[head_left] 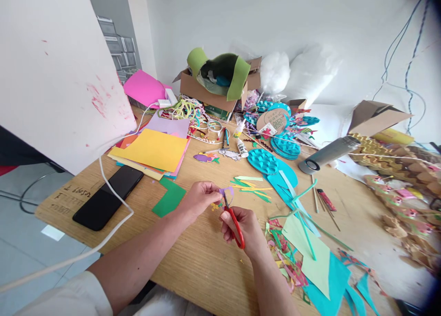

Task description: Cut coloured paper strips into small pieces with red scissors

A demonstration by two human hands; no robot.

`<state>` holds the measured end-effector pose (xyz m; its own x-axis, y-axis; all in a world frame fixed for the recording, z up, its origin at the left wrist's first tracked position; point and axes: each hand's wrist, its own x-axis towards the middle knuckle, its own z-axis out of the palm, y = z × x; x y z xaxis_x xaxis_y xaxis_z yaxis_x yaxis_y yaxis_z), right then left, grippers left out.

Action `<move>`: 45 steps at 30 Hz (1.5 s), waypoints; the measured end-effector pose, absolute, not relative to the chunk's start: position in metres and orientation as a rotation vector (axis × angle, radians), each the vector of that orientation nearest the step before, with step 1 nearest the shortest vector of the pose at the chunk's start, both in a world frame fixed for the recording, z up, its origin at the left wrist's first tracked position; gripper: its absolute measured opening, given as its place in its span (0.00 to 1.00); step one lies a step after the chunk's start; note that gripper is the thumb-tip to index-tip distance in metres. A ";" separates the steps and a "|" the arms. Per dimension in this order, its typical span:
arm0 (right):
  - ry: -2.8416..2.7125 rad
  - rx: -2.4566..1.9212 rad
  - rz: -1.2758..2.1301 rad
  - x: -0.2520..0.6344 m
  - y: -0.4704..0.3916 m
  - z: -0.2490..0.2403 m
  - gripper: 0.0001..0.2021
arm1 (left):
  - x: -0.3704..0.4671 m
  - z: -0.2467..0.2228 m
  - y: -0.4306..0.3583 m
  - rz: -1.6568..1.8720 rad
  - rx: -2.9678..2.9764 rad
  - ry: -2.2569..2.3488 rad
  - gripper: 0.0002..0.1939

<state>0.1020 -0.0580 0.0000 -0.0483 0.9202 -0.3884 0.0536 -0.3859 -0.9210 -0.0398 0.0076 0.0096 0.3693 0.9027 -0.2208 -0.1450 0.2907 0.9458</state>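
Note:
Between its thumb and fingers, my left hand (203, 197) pinches a small piece of purple paper (228, 191). My right hand (246, 226) is closed around the red handles of a pair of scissors (238, 228). Their blades point up and away from me and meet the purple paper; how far they are apart is too small to tell. Tiny yellow scraps (215, 207) lie on the table below my left hand. A bent sheet of green paper (170, 199) rests to its left. Thin green and yellow paper strips (253, 187) lie just beyond the scissors.
A black phone (108, 197) and a white cable (117, 194) are at left, by stacked coloured paper (155, 150). Glue bottles (242, 148) and a purple paper fish (206, 157) stand or lie farther back. Paper scraps (285, 256), turquoise sheets (327, 279) and a steel flask (329, 154) are at right.

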 end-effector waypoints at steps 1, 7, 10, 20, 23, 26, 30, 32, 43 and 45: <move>-1.073 -1.497 1.523 0.102 -0.058 0.000 0.25 | -0.040 0.009 0.008 0.848 1.028 0.927 0.06; -1.073 -1.479 1.534 0.103 -0.058 0.000 0.25 | -0.040 0.009 0.008 0.829 1.062 0.945 0.05; -1.072 -1.486 1.531 0.103 -0.058 0.001 0.25 | -0.041 0.009 0.009 0.840 1.045 0.936 0.05; -1.063 -1.491 1.511 0.101 -0.058 0.001 0.25 | -0.039 0.011 0.007 0.817 1.015 0.907 0.07; -1.061 -1.462 1.514 0.101 -0.059 0.001 0.24 | -0.040 0.011 0.007 0.821 1.014 0.913 0.06; -1.067 -1.447 1.517 0.102 -0.059 0.001 0.23 | -0.040 0.010 0.008 0.798 1.014 0.912 0.06; -1.062 -1.472 1.522 0.102 -0.059 0.001 0.24 | -0.041 0.009 0.009 0.794 1.018 0.899 0.06; -1.063 -1.478 1.523 0.102 -0.058 0.001 0.24 | -0.041 0.008 0.010 0.802 0.993 0.882 0.06; -1.051 -1.461 1.520 0.102 -0.058 0.001 0.24 | -0.040 0.007 0.009 0.810 0.986 0.829 0.07; -1.055 -1.438 1.529 0.102 -0.058 0.001 0.24 | -0.040 0.008 0.009 0.820 0.998 0.822 0.07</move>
<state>0.1024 -0.0584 0.0006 -0.0645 0.9313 -0.3584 0.0041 -0.3589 -0.9334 -0.0403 0.0087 0.0078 0.4480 0.8711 -0.2011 -0.1992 0.3166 0.9274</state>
